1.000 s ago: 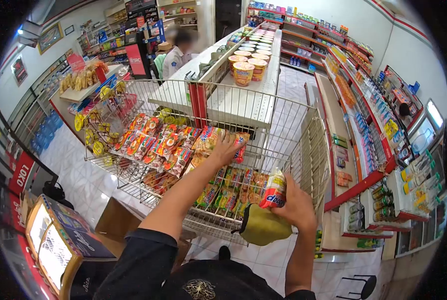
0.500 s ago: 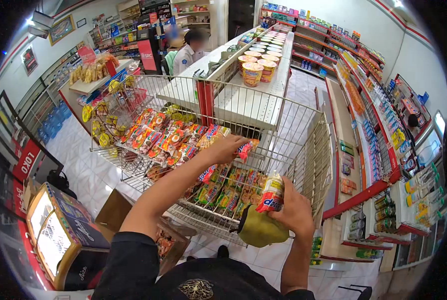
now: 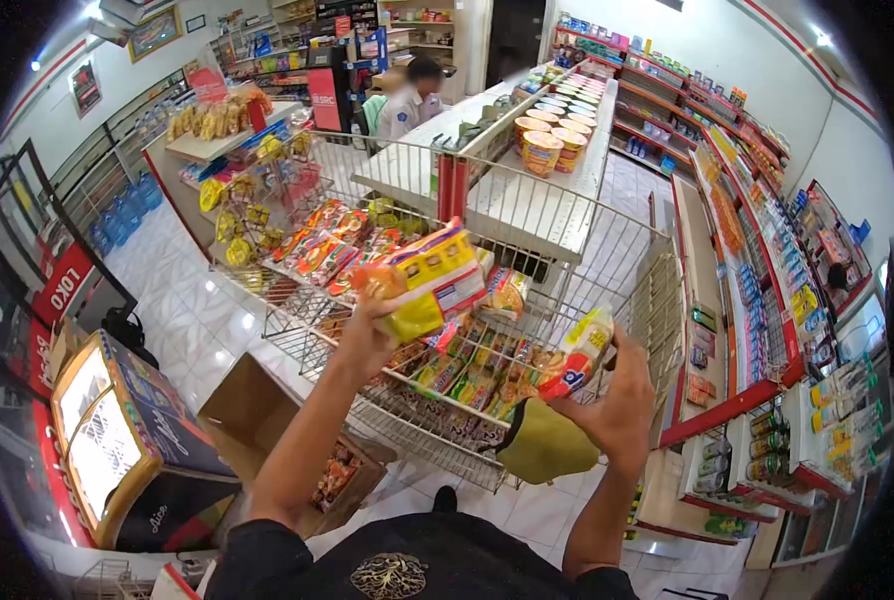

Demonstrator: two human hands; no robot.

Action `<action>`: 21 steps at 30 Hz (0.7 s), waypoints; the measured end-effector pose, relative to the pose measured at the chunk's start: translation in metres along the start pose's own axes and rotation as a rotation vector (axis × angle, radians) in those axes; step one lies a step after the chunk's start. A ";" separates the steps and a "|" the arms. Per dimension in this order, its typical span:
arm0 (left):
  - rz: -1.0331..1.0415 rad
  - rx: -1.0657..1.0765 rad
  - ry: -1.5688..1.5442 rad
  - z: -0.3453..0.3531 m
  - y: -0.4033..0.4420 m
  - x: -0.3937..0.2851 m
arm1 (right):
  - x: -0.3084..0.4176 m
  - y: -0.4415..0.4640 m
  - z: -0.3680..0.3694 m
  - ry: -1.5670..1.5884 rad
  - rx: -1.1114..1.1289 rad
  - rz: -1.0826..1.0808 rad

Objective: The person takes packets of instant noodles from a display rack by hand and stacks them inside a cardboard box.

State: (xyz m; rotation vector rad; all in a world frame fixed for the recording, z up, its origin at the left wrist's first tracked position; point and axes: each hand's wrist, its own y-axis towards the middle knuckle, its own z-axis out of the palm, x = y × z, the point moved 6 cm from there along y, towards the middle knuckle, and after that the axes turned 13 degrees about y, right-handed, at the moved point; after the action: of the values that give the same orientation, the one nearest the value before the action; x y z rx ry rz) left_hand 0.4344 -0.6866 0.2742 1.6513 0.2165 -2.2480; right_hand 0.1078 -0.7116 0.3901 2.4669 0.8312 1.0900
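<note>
My left hand [image 3: 369, 338] is closed on the end of a yellow and red instant noodle packet [image 3: 437, 285], raised above the wire rack and tilted. My right hand [image 3: 619, 405] grips another instant noodle packet [image 3: 577, 358], white, yellow and red, near the rack's right end. Just below that hand is an olive-green cloth item [image 3: 549, 445]; how it is supported is unclear. Beneath both hands stands the wire rack [image 3: 657, 300], with rows of green noodle packets [image 3: 437, 372] low in it and red-orange packets [image 3: 327, 238] on its left part.
An opened cardboard box [image 3: 257, 405] with packets inside stands at lower left, beside an Aice freezer [image 3: 157, 450]. Behind the rack, cup noodles [image 3: 542, 150] line a white shelf [image 3: 537, 215]. A person [image 3: 402, 110] sits farther back. Stocked shelves [image 3: 747, 290] run along the right.
My left hand has lifted the yellow packet from the rack and moved left and toward me. My right hand still holds its packet, now tilted more. The view has shifted slightly.
</note>
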 end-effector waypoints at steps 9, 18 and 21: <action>0.070 -0.019 -0.733 -0.070 -0.166 -0.023 | 0.098 -0.036 0.104 0.830 0.252 -0.142; 0.159 -0.308 -0.709 -0.213 -0.328 0.033 | 0.157 -0.178 0.293 1.482 0.771 0.534; 0.011 -0.409 -1.048 -0.242 -0.370 0.052 | 0.139 -0.227 0.351 1.538 0.791 0.678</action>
State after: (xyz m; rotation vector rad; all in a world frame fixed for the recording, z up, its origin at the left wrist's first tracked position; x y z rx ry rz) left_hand 0.5036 -0.2747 0.1207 0.1741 0.3455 -2.5034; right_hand 0.3604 -0.4658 0.1247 1.9589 0.7644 3.6317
